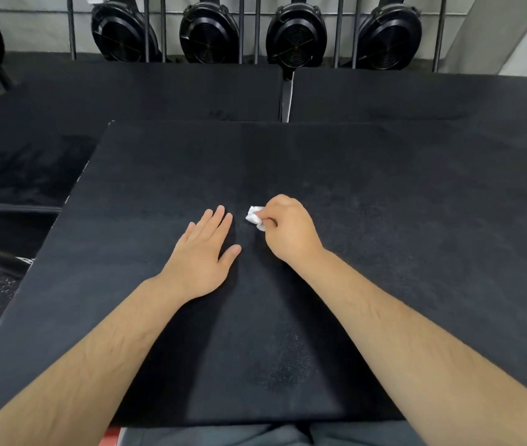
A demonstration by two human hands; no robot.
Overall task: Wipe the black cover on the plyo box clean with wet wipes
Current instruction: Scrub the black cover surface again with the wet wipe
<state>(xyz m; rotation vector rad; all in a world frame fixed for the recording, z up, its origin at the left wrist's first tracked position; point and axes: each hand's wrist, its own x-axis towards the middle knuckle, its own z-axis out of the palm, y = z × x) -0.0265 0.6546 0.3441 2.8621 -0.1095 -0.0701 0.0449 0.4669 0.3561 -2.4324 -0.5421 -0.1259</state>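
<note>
One black cover (384, 220), one wet wipe (253, 217), two hands: left hand (204, 255), right hand (288, 230)

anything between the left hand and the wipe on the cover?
Only a narrow strip of bare black cover, seen in the head view. The left hand lies flat on it; the right hand pinches the wet wipe.

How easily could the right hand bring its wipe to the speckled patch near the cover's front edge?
Probably yes: the right hand grips the wet wipe mid-cover, and the speckled patch lies bare on the black cover, just nearer the person. The left hand rests flat aside.
</note>
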